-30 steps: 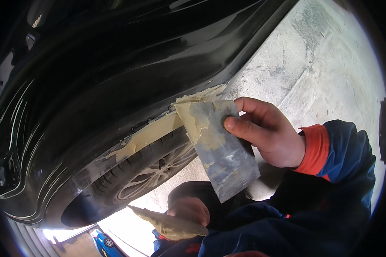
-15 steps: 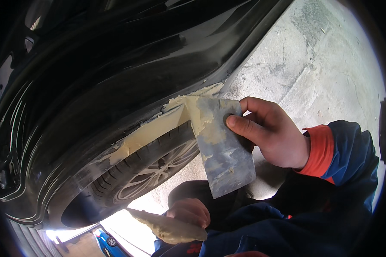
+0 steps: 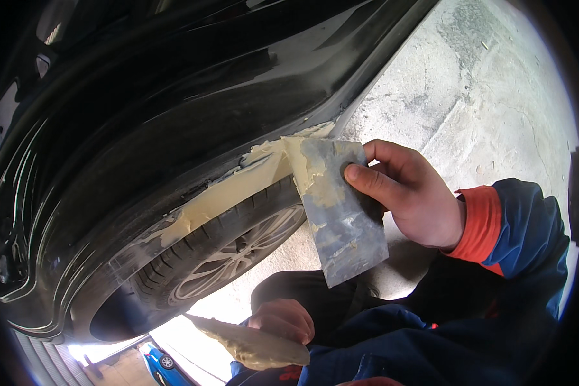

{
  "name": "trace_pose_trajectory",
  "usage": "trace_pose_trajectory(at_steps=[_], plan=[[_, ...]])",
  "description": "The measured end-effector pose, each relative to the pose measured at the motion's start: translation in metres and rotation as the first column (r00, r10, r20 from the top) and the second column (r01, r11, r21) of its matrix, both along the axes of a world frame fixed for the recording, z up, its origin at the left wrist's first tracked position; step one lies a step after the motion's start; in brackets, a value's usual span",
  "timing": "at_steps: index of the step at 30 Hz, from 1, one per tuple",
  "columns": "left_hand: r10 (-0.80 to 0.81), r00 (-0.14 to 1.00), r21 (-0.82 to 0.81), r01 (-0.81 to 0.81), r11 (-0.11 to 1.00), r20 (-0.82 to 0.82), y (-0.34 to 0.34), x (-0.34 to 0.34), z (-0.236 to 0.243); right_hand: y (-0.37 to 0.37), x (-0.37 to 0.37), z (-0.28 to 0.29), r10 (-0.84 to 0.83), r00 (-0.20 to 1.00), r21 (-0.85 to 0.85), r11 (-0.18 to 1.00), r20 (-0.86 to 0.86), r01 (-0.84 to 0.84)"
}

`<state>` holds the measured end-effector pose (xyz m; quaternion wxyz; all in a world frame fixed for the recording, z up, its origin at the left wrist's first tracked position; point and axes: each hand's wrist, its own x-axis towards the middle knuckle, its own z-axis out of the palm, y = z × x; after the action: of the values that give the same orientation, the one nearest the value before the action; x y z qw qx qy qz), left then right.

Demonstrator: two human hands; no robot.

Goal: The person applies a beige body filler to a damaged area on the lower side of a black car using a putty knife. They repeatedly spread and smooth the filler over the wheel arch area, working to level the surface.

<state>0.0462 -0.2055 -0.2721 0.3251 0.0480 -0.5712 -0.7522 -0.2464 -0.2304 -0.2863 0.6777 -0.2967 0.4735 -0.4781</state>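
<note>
Between the thumb and fingers of my right hand [image 3: 408, 193] is a flat grey metal spreader [image 3: 341, 206], smeared with beige filler. Its upper left edge touches the filler band [image 3: 231, 186] along the wheel arch of a black car [image 3: 174, 128]. Lower down, my left hand [image 3: 283, 320] is closed on a flat piece thickly coated with beige filler [image 3: 251, 344]. The coating hides what that piece is made of. Ragged filler ridges show along the arch's upper edge, near the spreader.
Just below the arch sits the tyre with its silver spoked wheel [image 3: 238, 257]. Rough grey concrete floor [image 3: 469, 116] lies to the right. A blue car [image 3: 161, 363] shows at the lower left, and my bent dark-clad leg [image 3: 296, 286] is near the wheel.
My right hand has moved the spreader slightly up and to the right along the arch. The smooth filler behind it reaches a little further. My left hand has barely moved.
</note>
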Motion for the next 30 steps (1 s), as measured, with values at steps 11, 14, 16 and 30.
trace_pose_trajectory(at_steps=[11, 14, 16, 30], plan=[[-0.001, 1.000, 0.004, 0.001, 1.000, -0.012, 0.000, -0.001, -0.003, -0.001, -0.003, -0.007, 0.004, 1.000, 0.029, 1.000, -0.005, -0.004], [-0.010, 1.000, 0.009, 0.010, 1.000, -0.013, -0.001, -0.002, -0.002, -0.001, -0.001, -0.010, -0.032, 0.999, 0.003, 0.999, 0.006, 0.032], [-0.012, 1.000, 0.008, 0.012, 1.000, -0.021, -0.001, -0.002, -0.003, -0.002, -0.001, -0.012, -0.046, 0.999, -0.003, 0.999, 0.004, 0.046], [-0.065, 0.997, 0.054, 0.067, 0.996, -0.036, -0.006, -0.002, -0.003, -0.002, -0.010, -0.019, -0.016, 1.000, 0.120, 0.993, -0.023, 0.019]])
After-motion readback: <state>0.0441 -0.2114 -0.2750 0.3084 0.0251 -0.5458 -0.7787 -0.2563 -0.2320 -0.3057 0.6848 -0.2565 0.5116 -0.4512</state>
